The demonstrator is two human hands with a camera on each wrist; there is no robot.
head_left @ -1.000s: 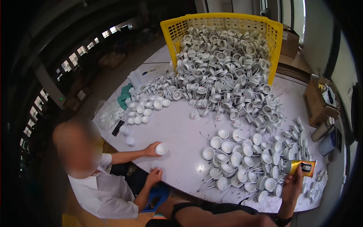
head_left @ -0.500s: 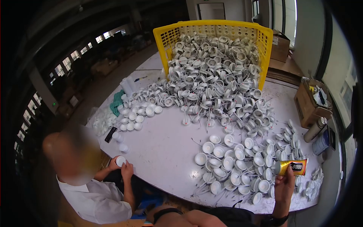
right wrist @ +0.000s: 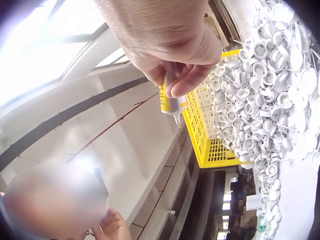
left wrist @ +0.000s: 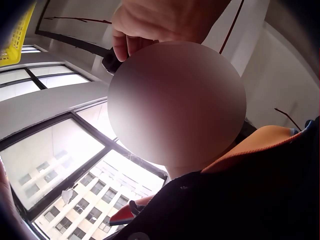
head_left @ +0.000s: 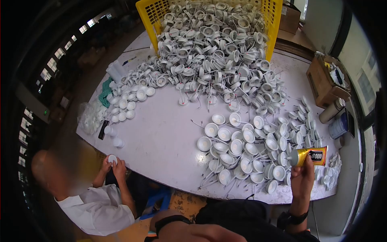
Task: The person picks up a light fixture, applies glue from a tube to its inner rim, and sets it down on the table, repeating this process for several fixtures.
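My right hand point(head_left: 303, 176) holds up a yellow glue tube point(head_left: 316, 156) marked 8000, pinched between thumb and fingers over the right part of the table. In the right wrist view, the tube's clear nozzle point(right wrist: 178, 120) points down. Below it lie many white round cups point(head_left: 244, 165) with short wires. My left hand point(left wrist: 167, 20) is raised by my head, its fingers bent beside a small dark object point(left wrist: 111, 61); I cannot tell whether they grip it. Across the table's left corner, another person's hands point(head_left: 119, 167) hold a white disc point(head_left: 112, 159).
A yellow crate point(head_left: 274, 24) lies tipped at the back, spilling wired white rings point(head_left: 217, 60) over the table point(head_left: 161, 133). A cardboard box point(head_left: 326, 80), a metal flask point(head_left: 332, 110) and a blue can point(head_left: 338, 126) line the right edge. More white cups point(head_left: 125, 105) sit at left.
The head view has tilted down and swung right, so the table sits higher and further left. The other person's hands came together on the white disc. My right hand keeps its hold on the glue tube.
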